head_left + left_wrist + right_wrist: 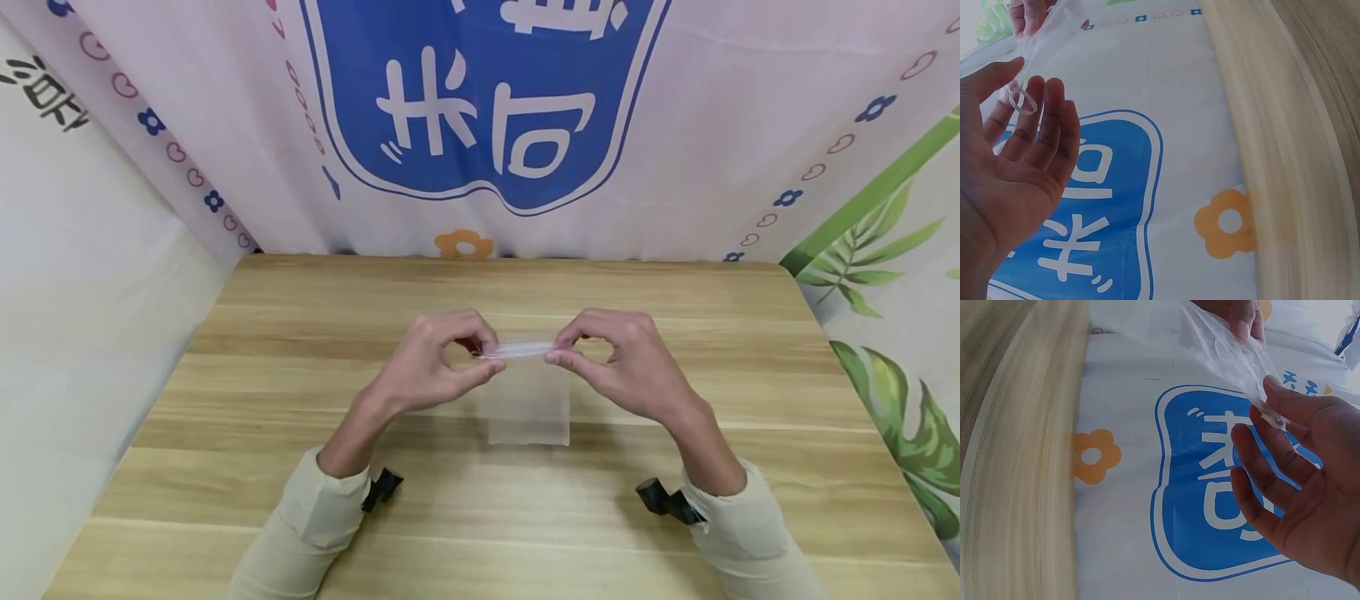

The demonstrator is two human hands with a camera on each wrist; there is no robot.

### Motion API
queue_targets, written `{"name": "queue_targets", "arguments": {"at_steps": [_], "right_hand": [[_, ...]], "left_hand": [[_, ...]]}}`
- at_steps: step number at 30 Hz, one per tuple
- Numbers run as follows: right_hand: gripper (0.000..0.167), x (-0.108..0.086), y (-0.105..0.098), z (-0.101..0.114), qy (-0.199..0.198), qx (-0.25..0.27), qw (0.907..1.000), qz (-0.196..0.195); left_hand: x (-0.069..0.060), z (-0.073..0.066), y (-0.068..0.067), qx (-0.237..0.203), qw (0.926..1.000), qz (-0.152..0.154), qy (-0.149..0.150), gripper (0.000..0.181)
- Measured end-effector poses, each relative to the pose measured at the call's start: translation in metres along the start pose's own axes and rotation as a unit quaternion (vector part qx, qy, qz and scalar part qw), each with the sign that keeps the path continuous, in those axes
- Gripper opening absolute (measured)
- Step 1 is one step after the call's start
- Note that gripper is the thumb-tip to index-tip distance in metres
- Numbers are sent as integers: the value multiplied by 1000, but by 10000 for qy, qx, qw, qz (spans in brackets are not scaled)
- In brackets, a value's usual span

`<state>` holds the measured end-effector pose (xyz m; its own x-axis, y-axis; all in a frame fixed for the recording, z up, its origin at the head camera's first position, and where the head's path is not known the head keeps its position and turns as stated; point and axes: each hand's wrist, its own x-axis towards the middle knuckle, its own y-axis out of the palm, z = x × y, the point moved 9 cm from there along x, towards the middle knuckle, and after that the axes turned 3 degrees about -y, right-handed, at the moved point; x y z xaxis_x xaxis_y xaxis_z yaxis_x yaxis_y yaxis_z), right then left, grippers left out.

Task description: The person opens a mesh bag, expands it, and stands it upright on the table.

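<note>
Above the middle of the table hangs a small sheer whitish drawstring bag (529,408), its gathered top edge stretched between both hands. My left hand (431,360) pinches the left end of that edge between thumb and fingertips. A thin white cord loop (1026,113) sticks out there, by the fingers in the left wrist view. At the other end, my right hand (636,365) pinches the edge with thumb and index finger. In the right wrist view, the bag's film (1225,350) runs from the right fingertips toward the left hand, the other fingers loosely bent.
A wood-grain table (247,467) lies under the hands. Behind it hangs a pinkish-white cloth (712,125) with a blue printed emblem and an orange flower. Black mounts (384,489) sit at both cuffs. Leaf-patterned cloth (900,400) borders the right side.
</note>
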<state>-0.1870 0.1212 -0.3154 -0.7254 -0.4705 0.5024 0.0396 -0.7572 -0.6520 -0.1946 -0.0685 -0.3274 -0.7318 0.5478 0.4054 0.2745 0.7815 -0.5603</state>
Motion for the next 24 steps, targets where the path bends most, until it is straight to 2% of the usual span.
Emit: {"name": "queue_targets", "arguments": {"at_steps": [8,12,17,24], "right_hand": [[11,-1,1,-1,100,-146,9995,271],[10,-1,2,0,135,-98,9994,310],[8,-1,1,-1,135,47,9999,86],[10,-1,-4,-3,212,269,9988,-346]], "left_hand": [[1,-1,1,170,9997,142,-112,13],[1,1,1,74,9997,153,-156,12],[0,3,-3,-160,9997,-38,-207,7],[0,3,-5,-307,9987,-320,-261,14]]}}
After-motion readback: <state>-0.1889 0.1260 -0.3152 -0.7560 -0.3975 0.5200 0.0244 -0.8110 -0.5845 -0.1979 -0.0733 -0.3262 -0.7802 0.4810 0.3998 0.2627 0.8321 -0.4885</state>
